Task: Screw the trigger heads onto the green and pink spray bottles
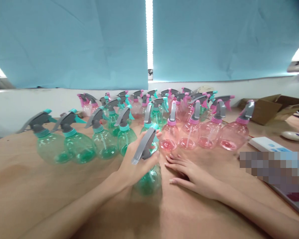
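My left hand is wrapped round the neck of a green spray bottle with a grey and turquoise trigger head. That bottle is in front of the rows, near the middle of the table. Flat on the wood to its right lies my right hand, fingers spread and holding nothing. Just beyond its fingertips stands a pink spray bottle. Several green spray bottles form the front row on the left. More pink spray bottles continue that row to the right.
Behind the front row, more green and pink bottles crowd the wooden table. At the right are an open cardboard box, a white computer mouse and a white box. Blue sheets hang at the back.
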Demonstrator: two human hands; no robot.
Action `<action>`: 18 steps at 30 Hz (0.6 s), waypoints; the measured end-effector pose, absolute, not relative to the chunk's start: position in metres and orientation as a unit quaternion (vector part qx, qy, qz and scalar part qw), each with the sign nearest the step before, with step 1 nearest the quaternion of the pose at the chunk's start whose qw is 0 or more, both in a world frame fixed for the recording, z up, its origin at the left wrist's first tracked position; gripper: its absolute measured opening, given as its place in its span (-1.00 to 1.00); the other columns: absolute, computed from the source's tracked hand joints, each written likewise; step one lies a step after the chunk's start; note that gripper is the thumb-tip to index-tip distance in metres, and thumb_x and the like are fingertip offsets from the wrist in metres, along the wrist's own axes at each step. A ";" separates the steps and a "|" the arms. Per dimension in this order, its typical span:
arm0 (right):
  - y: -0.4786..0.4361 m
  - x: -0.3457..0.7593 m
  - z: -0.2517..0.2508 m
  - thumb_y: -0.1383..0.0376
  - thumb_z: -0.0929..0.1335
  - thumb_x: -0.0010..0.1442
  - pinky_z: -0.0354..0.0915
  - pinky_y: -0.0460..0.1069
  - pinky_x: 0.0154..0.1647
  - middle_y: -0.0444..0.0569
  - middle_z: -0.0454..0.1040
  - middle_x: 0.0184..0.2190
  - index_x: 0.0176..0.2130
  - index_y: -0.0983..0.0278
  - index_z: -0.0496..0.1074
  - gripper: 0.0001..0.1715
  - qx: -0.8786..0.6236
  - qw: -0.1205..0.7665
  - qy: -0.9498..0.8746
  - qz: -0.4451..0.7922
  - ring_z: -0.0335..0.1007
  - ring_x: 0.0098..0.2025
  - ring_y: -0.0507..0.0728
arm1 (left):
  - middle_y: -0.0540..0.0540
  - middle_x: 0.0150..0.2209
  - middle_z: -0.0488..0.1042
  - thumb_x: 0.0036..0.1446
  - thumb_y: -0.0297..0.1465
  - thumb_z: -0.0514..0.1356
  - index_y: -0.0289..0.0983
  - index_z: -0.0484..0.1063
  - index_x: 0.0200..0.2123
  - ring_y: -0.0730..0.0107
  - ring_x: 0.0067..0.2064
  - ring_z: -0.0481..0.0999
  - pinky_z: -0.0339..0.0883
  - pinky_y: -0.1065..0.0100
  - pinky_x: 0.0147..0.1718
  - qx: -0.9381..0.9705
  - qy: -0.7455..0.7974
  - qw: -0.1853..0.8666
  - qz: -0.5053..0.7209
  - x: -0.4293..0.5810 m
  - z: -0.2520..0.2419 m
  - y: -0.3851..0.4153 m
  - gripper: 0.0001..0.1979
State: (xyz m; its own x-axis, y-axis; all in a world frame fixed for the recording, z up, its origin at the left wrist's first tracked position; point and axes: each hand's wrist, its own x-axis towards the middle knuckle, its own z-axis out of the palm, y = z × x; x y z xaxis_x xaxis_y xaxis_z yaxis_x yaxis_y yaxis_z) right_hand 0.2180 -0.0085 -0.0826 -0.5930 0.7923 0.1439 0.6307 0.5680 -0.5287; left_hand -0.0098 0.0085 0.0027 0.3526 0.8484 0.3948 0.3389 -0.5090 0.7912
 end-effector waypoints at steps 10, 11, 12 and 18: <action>-0.030 0.167 -0.065 0.10 0.47 0.14 0.29 0.26 0.18 0.14 0.29 0.26 0.39 0.13 -0.09 0.05 -0.351 0.299 -0.812 0.358 0.29 0.23 0.35 | -0.04 -0.10 0.46 0.14 -0.28 0.24 -0.13 0.28 0.07 0.38 -0.25 0.50 0.43 0.31 -0.27 0.756 0.407 0.307 0.411 -0.022 0.000 0.000 -0.58; -0.031 0.158 -0.064 0.10 0.47 0.15 0.32 0.26 0.15 0.14 0.32 0.23 0.38 0.14 -0.06 0.02 -0.352 0.305 -0.808 0.362 0.33 0.20 0.34 | -0.04 -0.07 0.45 0.14 -0.27 0.25 -0.12 0.27 0.08 0.37 -0.21 0.51 0.43 0.29 -0.23 0.756 0.405 0.307 0.413 -0.026 0.001 -0.002 -0.56; -0.031 0.151 -0.063 0.10 0.47 0.15 0.33 0.25 0.13 0.13 0.34 0.21 0.36 0.14 0.00 -0.04 -0.354 0.309 -0.806 0.359 0.35 0.17 0.34 | -0.04 -0.06 0.44 0.13 -0.27 0.26 -0.10 0.26 0.09 0.36 -0.20 0.51 0.43 0.28 -0.21 0.756 0.407 0.304 0.414 -0.031 0.001 -0.005 -0.54; -0.030 0.105 -0.058 0.05 0.46 0.15 0.32 0.26 0.14 0.17 0.36 0.19 0.27 0.23 0.11 -0.15 -0.346 0.288 -0.839 0.306 0.33 0.19 0.35 | -0.09 -0.03 0.46 0.02 -0.30 0.32 -0.14 0.18 0.16 0.22 -0.11 0.51 0.42 0.15 -0.11 0.740 0.490 0.243 0.392 -0.083 0.003 -0.032 -0.36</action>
